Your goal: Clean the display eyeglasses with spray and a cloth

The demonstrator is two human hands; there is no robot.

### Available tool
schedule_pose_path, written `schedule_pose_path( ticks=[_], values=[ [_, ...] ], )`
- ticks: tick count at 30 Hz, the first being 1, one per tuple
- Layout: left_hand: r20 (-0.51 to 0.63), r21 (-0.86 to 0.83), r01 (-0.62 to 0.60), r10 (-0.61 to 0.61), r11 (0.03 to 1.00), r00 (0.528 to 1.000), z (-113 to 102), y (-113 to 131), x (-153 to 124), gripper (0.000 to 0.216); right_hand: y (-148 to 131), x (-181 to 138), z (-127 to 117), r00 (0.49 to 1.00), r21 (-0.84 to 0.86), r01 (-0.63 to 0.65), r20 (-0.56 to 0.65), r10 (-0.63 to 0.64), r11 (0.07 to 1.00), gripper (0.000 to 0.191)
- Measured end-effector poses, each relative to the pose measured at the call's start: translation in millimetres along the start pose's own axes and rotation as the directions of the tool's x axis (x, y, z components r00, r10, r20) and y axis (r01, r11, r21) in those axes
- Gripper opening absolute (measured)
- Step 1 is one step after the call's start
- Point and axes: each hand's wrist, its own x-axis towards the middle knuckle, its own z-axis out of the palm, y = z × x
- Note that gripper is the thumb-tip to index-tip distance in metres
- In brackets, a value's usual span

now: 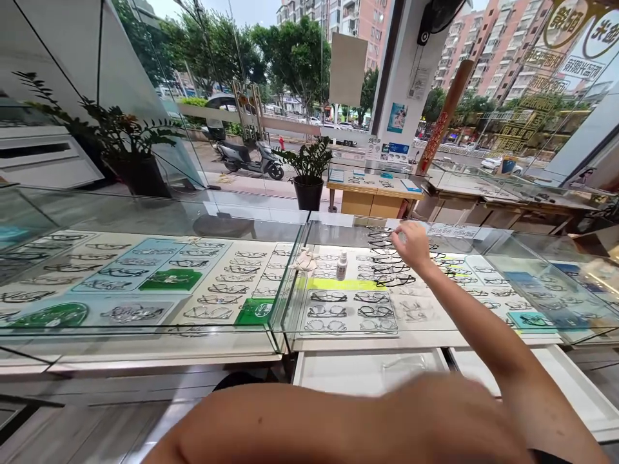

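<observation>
My right hand (412, 246) reaches far across the glass top of the display counter (290, 303). Its fingers are stretched out and rest on a column of dark-rimmed glasses (389, 265) lying on the glass; nothing is gripped. My left forearm (338, 422) lies blurred across the bottom of the view, and its fingers do not show. A small white spray bottle (342, 265) stands left of the glasses, with a crumpled white cloth (304, 260) beside it. Inside the case, several rows of glasses (344, 312) lie on white trays.
Two white drawers (367, 370) stand pulled open below the counter's near edge. A second glass case (135, 277) adjoins on the left, another (556, 290) on the right. Potted plants (308, 169), a wooden desk (372, 193) and shop windows stand behind.
</observation>
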Motion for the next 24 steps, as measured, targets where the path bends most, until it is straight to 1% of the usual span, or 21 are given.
schedule_pose_path(
  ticks=[1,2,3,4,5,6,8,9,10,11,12,14,15,16,17,18,20,21,22,23,24],
  values=[
    [-0.078,-0.009,0.034,-0.035,0.999,0.996,-8,-9,0,0.034,-9,-12,-10,0.997,0.024,0.002,-0.071,0.0,1.0,0.024],
    [-0.264,-0.049,0.13,-0.139,0.99,0.955,-20,-24,-1,0.028,-20,-25,-20,0.987,0.054,0.015,-0.161,-0.006,0.998,0.024],
    [-0.489,-0.073,0.255,-0.257,0.964,0.833,-33,-43,-3,0.02,-31,-40,-31,0.951,0.14,0.11,-0.302,-0.063,0.984,0.02],
    [-0.652,-0.07,0.367,-0.321,0.927,0.687,-47,-64,-6,0.027,-44,-55,-41,0.898,0.222,0.229,-0.425,-0.117,0.948,0.015],
    [-0.724,-0.064,0.468,-0.364,0.881,0.586,-61,-88,-8,0.046,-57,-71,-49,0.86,0.284,0.331,-0.482,-0.165,0.9,0.012],
    [-0.745,-0.06,0.545,-0.401,0.836,0.533,-73,-111,-10,0.065,-71,-86,-56,0.851,0.339,0.409,-0.475,-0.221,0.847,0.012],
    [-0.691,-0.07,0.654,-0.51,0.753,0.513,-90,-153,-11,0.09,-97,-116,-64,0.861,0.461,0.506,-0.312,-0.401,0.729,0.014],
    [-0.649,-0.055,0.674,-0.539,0.737,0.536,-96,-169,-11,0.09,-109,-129,-64,0.843,0.536,0.513,-0.166,-0.512,0.67,0.019],
    [-0.603,-0.033,0.673,-0.552,0.739,0.577,-99,-182,-10,0.08,-118,-140,-63,0.793,0.614,0.481,-0.001,-0.609,0.625,0.024],
    [-0.546,-0.009,0.662,-0.559,0.749,0.625,-100,-192,-8,0.062,-126,-149,-59,0.715,0.675,0.416,0.171,-0.678,0.609,0.028],
    [-0.513,-0.003,0.653,-0.562,0.757,0.649,-100,-198,-7,0.042,-132,-157,-54,0.621,0.708,0.331,0.334,-0.709,0.623,0.03],
    [-0.487,0.002,0.639,-0.557,0.769,0.672,-102,-205,-4,0.02,-136,-167,-39,0.432,0.665,0.182,0.608,-0.666,0.725,0.025],
    [-0.497,0.005,0.631,-0.546,0.775,0.675,-104,-206,-3,0.016,-134,-169,-30,0.368,0.605,0.142,0.702,-0.609,0.783,0.022],
    [-0.513,0.012,0.624,-0.53,0.782,0.675,-108,-207,-3,0.017,-131,-170,-21,0.33,0.54,0.122,0.77,-0.547,0.833,0.019],
    [-0.535,0.02,0.615,-0.511,0.789,0.673,-115,-208,-4,0.019,-125,-171,-11,0.316,0.478,0.116,0.814,-0.488,0.871,0.018],
    [-0.565,0.034,0.607,-0.486,0.794,0.667,-124,-209,-5,0.02,-118,-170,0,0.326,0.423,0.116,0.839,-0.437,0.899,0.018],
    [-0.638,0.075,0.601,-0.425,0.796,0.642,-151,-215,-10,0.02,-101,-167,21,0.383,0.332,0.123,0.853,-0.354,0.935,0.018],
    [-0.706,0.151,0.603,-0.341,0.783,0.621,-167,-219,-14,0.017,-92,-165,31,0.416,0.293,0.131,0.851,-0.321,0.947,0.018],
    [-0.751,0.245,0.613,-0.253,0.751,0.61,-184,-223,-20,0.015,-83,-164,40,0.45,0.262,0.141,0.842,-0.297,0.955,0.018],
    [-0.796,0.318,0.643,-0.173,0.696,0.58,-201,-228,-27,0.014,-74,-162,48,0.483,0.234,0.148,0.831,-0.277,0.961,0.021],
    [-0.818,0.332,0.668,-0.149,0.666,0.555,-216,-233,-36,0.014,-66,-161,55,0.511,0.211,0.151,0.82,-0.259,0.966,0.026]
  ],
)
